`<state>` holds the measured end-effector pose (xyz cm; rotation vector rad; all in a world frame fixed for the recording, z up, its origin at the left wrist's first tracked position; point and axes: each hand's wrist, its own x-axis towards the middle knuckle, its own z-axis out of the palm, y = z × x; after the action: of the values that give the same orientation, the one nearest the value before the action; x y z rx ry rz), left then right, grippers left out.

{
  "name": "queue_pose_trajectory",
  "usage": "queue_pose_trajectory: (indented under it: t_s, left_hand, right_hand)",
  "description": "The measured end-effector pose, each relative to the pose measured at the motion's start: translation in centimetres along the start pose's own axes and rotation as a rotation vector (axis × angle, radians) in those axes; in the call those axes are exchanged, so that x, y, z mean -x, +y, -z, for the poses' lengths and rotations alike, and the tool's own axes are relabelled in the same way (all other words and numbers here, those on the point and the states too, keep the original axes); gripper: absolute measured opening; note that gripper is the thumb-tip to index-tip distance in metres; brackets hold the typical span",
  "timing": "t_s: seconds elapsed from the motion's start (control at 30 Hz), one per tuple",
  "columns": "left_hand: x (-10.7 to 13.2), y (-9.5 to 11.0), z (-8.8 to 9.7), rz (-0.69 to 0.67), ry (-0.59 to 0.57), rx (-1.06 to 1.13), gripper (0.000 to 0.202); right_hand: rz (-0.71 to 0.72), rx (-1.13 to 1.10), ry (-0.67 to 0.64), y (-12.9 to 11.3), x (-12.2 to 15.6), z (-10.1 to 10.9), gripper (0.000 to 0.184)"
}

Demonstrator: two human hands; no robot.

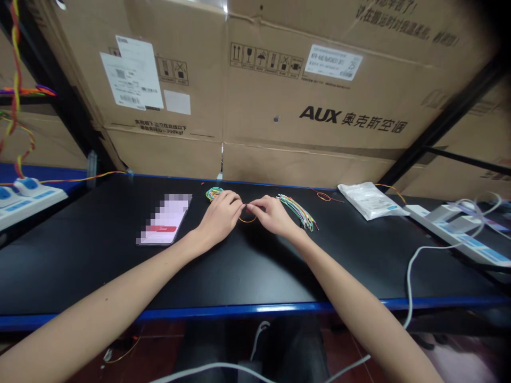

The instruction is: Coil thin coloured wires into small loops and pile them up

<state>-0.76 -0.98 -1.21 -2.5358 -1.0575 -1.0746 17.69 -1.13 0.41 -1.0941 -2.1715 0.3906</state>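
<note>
A thin orange wire (248, 219) sags in a shallow loop just below the fingertips, its ends running up into the grip. The left hand (219, 215) and right hand (271, 214) face each other, each pinching the wire between thumb and forefinger, with the two pinches almost touching. The exact finger contact is too small to make out.

Just beyond the left hand lies a multicoloured wire coil (214, 194); just beside the right hand fans a bundle of coloured wires (297, 211). Farther right are a loose orange wire (324, 197) and a white plastic packet (369, 201). Left of the grip lies a smartphone (163, 219), its screen lit. All rest on a black workbench (88, 271) with a blue edge. White power strips (459, 234) sit out at the right, and cardboard boxes (319, 101) stand behind.
</note>
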Motion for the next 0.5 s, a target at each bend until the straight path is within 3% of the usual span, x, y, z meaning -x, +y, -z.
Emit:
queue_pose_trajectory:
  t_s: [0.1, 0.3, 0.5]
  left_hand:
    - [-0.1, 0.1, 0.2, -0.009, 0.029, -0.036, 0.023]
    - [-0.3, 0.0, 0.0, 0.083, -0.005, 0.117, 0.024]
    - [-0.5, 0.3, -0.2, 0.202, -0.088, 0.329, 0.034]
  right_hand:
    - [-0.064, -0.232, -0.117, -0.1, -0.2, 0.2, 0.032]
    - [0.133, 0.253, 0.163, 0.4, 0.1, -0.7, 0.019]
    - [0.177, 0.328, 0.194, 0.8, 0.2, -0.7, 0.02]
